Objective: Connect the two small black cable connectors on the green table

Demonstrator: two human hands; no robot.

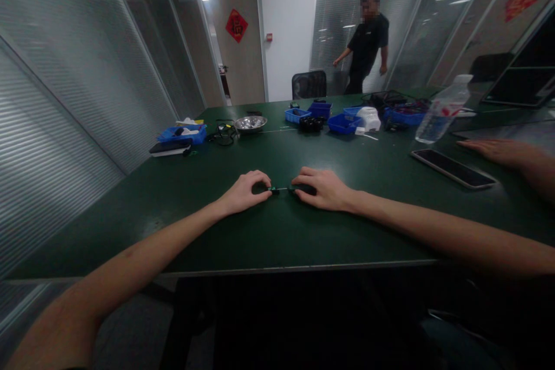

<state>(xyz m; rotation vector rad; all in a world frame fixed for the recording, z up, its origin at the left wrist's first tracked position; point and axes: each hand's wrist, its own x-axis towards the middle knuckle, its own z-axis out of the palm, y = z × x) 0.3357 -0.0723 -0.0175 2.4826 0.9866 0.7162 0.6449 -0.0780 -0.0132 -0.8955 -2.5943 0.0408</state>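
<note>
Over the green table, my left hand pinches a small dark green part between thumb and fingers. My right hand is closed on the dark handle of a small screwdriver-like tool. The tool's thin metal shaft points left and reaches the part, though whether its tip touches is too small to tell. Both hands rest low near the tabletop, a short gap apart.
Behind the hands stand a metal bowl, blue bins and a black cable. To the right are a phone, a tilted bottle and another person's hand. A person stands beyond the table.
</note>
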